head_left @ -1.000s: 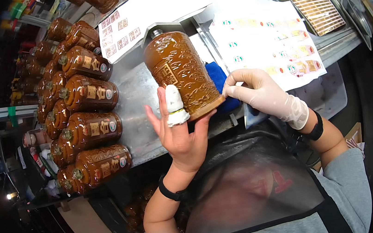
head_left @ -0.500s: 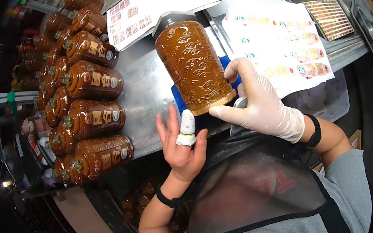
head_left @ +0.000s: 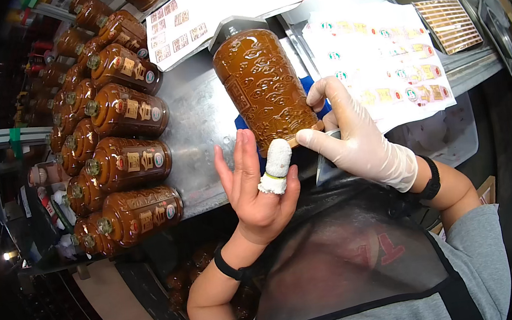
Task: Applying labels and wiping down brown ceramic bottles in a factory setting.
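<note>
A brown bottle with raised swirling relief [head_left: 262,82] lies tilted in front of me. Its far end sits at a dark angular piece [head_left: 221,35], and blue material [head_left: 309,84] shows beneath it. My right hand [head_left: 370,149], in a thin white glove, holds the lower right edge of the bottle between thumb and forefinger. My left hand [head_left: 257,192] is bare except for a white covering [head_left: 278,160] on its index finger. Its fingers are spread at the bottle's near end, and the covered fingertip overlaps the base; whether it presses there I cannot tell.
Brown bottles with labels [head_left: 128,163] lie stacked along the left of the metal table [head_left: 198,135]. Sticker sheets [head_left: 378,62] are on the right, another printed sheet [head_left: 212,12] at the back. A striped sheet [head_left: 449,24] lies farther right, by a clear plastic tub [head_left: 447,130].
My left hand has moved right and slightly up, its covered index finger now in front of the bottle's base. My right thumb has shifted slightly up and right along the bottle's edge.
</note>
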Action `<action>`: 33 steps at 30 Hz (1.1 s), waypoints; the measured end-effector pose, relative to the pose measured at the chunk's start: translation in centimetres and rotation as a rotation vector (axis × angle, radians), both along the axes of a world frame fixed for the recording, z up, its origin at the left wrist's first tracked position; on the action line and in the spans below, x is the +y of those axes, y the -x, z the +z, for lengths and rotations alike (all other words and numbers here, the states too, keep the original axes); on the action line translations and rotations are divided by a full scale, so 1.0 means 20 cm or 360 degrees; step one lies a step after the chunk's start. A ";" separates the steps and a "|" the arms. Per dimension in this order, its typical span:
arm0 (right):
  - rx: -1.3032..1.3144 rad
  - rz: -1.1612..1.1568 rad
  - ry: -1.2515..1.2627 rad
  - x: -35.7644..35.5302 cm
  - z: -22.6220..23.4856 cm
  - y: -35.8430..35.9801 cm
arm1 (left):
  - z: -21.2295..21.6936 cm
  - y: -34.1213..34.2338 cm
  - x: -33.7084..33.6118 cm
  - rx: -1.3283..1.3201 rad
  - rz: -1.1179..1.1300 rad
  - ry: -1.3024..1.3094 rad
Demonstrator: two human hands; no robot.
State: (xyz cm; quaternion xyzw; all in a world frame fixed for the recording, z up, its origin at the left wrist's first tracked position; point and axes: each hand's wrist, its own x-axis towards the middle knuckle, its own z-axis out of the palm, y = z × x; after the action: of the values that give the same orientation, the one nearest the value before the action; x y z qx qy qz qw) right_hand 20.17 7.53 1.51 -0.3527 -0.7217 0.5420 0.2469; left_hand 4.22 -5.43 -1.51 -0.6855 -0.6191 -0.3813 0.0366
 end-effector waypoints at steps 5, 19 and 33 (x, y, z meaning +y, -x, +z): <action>0.0003 0.0034 0.0079 0.01 0.02 -0.01 | 0.06 -0.03 0.04 0.0090 0.0006 0.0029; 0.0305 -0.0207 0.0232 0.00 -0.13 -0.09 | 0.05 -0.05 0.22 0.0154 0.0134 0.0046; 0.0129 -0.0192 0.0043 0.00 -0.03 -0.01 | -0.05 0.05 -0.07 -0.0189 0.0083 0.0170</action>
State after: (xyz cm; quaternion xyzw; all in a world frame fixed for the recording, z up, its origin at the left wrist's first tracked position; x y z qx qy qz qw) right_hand 20.43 7.54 0.98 -0.3765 -0.6812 0.5496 0.3034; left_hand 3.30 -6.82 -2.54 -0.6464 -0.6573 -0.3865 -0.0268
